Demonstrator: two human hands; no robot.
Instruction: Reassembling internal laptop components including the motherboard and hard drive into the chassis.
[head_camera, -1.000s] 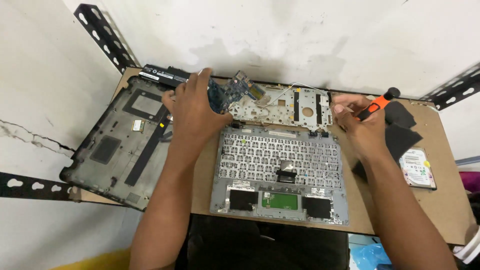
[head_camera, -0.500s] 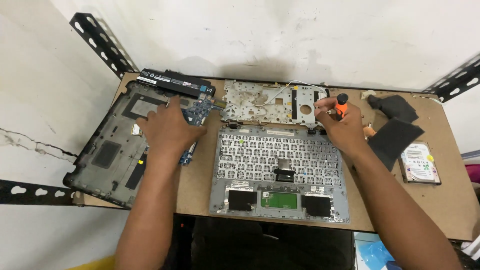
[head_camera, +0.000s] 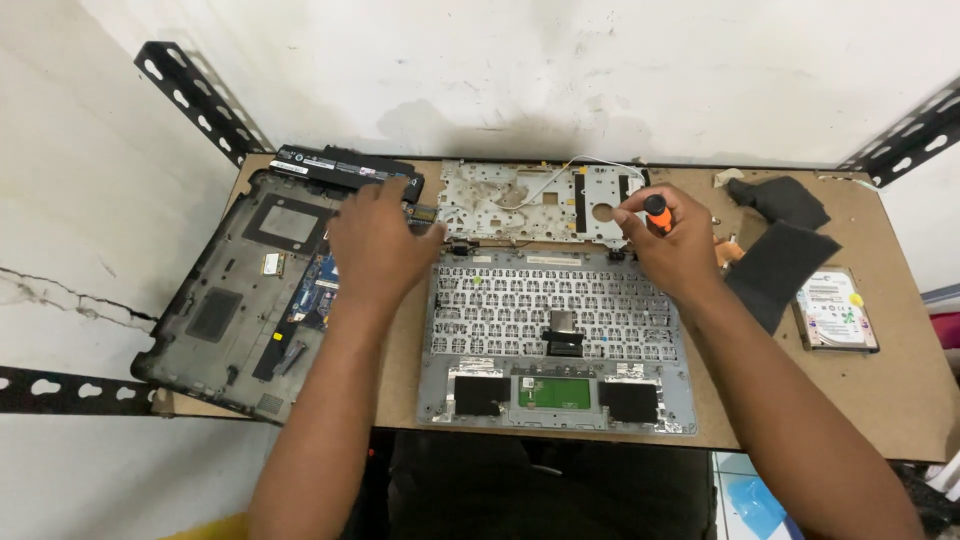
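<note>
On the table (head_camera: 800, 400), your right hand (head_camera: 680, 250) has its fingers pinched around the orange-handled screwdriver (head_camera: 657, 212), its tip down by the hinge edge of the upturned keyboard deck (head_camera: 555, 330). Your left hand (head_camera: 378, 240) hovers with fingers loosely spread over the gap between the black bottom cover (head_camera: 240, 300) and the deck, above the blue circuit board (head_camera: 318, 290); it grips nothing I can see. The battery (head_camera: 345, 168) lies behind. If the screwdriver slips, it may gouge the metal plate (head_camera: 530, 200) or snag the white wire (head_camera: 560, 175). Your left palm could press on the board.
</note>
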